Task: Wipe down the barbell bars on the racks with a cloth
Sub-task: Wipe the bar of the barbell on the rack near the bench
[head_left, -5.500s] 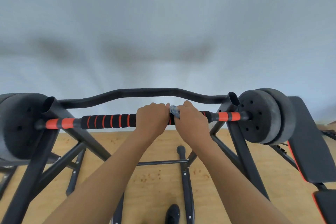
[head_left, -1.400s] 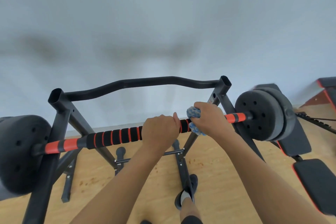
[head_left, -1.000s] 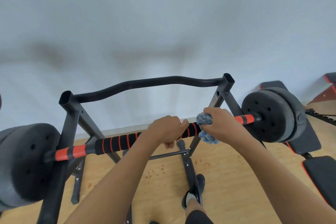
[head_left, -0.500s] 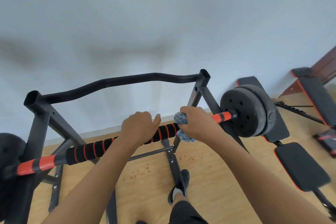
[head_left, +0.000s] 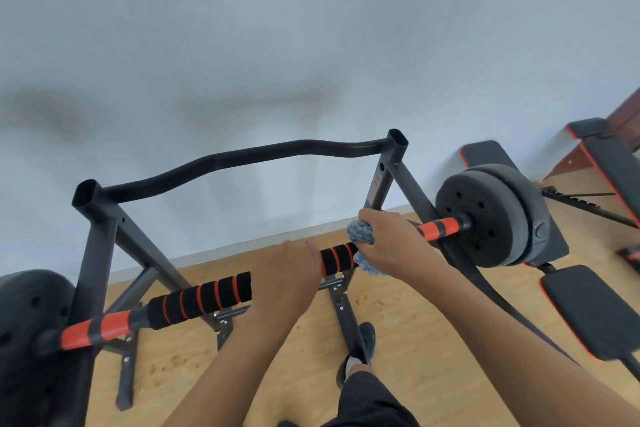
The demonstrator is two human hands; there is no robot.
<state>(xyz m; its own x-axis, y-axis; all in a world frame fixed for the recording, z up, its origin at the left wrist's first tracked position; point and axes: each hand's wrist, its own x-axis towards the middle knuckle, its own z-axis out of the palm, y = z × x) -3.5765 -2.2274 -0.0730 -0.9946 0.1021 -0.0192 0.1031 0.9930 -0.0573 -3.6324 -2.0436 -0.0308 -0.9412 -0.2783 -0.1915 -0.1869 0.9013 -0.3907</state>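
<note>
Steel rack [head_left: 98, 246] stands on the wooden floor [head_left: 433, 340] and carries the barbell bar [head_left: 207, 298] across its two uprights. In this view the bar sits lower at the left. With a thick dark plate [head_left: 485, 218] on each end, the bar looks heavy and stiff, so it should sit firm under rubbing and needs steadying, not lifting. Its middle wears black foam [head_left: 337, 256] with orange rings, likely soft and grippy, so a cloth will drag there. The orange sleeves [head_left: 438, 227] by the plates look smoother. The left hand [head_left: 284, 274] is clenched over the foam near the middle, bracing the bar. The right hand [head_left: 391, 246] clasps the blue cloth [head_left: 360, 234] round the bar, just beside the right upright. Light and limp, the cloth handles best bunched round the bar.
</note>
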